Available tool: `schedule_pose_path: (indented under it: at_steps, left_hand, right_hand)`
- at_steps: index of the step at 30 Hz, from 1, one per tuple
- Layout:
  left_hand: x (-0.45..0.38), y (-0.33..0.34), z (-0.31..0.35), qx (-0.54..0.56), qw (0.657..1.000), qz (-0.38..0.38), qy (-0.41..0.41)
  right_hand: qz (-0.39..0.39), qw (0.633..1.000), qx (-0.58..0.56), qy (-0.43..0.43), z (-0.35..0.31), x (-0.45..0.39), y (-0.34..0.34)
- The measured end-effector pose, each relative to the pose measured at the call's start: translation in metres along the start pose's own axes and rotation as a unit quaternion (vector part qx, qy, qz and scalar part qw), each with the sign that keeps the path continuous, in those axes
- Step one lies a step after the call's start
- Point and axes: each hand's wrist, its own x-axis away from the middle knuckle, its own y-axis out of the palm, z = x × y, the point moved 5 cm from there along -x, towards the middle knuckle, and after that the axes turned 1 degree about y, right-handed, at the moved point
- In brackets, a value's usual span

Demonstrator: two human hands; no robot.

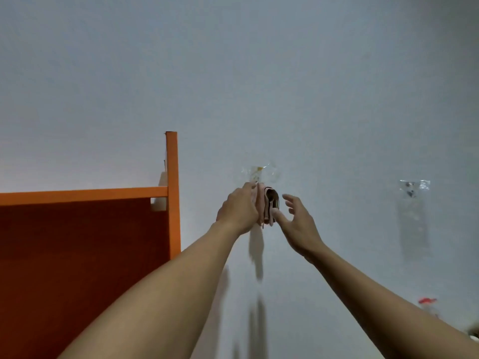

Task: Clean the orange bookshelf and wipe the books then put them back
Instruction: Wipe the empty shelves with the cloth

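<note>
Bookshelf (173,193) sits in the lower left of the frame: an orange upright post rising to mid-height, an orange rail running left from it, and a dark red-brown panel below the rail. I see no books on the part that shows.

Both my arms reach up toward the wall (259,73) at centre frame, just right of the post. My left hand (239,208) has its grip closed on a pinkish folded cloth (267,206) — fingers curled round it, knuckles toward me. The cloth is bunched, with a darker fold showing at its upper right; I cannot tell whether it touches the wall. It hangs just below a patch of clear tape (259,171) with a yellowish stain stuck on the wall.

My right hand (298,221) is just right of the cloth, its grip open — fingers spread and loosely bent, thumb close to the cloth's lower edge; whether the thumb touches it I cannot tell.

Shadows of the hands and cloth fall down the wall below them, blurred.

At right of the frame, a clear plastic sleeve (414,216) is stuck to the wall, with small dark specks near its top. Lower right, near the edge, a small red thing (427,301) shows, too blurred to identify.
</note>
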Motion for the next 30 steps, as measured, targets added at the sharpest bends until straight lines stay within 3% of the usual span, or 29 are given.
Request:
schedule_pose_path:
  at_steps: [8,13,16,20,25,30]
  left_hand:
    - [-0.091,0.038,-0.026,-0.126,0.99,-0.041,0.048]
    - [-0.118,0.047,-0.04,-0.159,0.985,-0.022,0.067]
    - [-0.12,0.044,-0.034,-0.101,0.991,-0.001,0.086]
    - [-0.102,0.042,-0.018,0.015,0.994,0.033,0.099]
    - [-0.045,0.055,-0.016,0.163,0.986,0.031,-0.004]
    - [0.034,0.074,-0.014,0.305,0.948,-0.009,-0.086]
  right_hand:
    - [-0.006,0.999,0.03,-0.006,0.032,-0.103,0.044]
    - [0.053,0.991,-0.115,0.051,0.035,-0.124,0.032]
    - [0.035,0.98,-0.184,0.061,0.024,-0.124,0.018]
    - [-0.047,0.971,-0.228,0.057,0.015,-0.105,-0.002]
    - [-0.059,0.969,-0.208,0.123,0.024,-0.057,-0.019]
    - [-0.056,0.976,-0.122,0.171,0.035,0.01,-0.037]
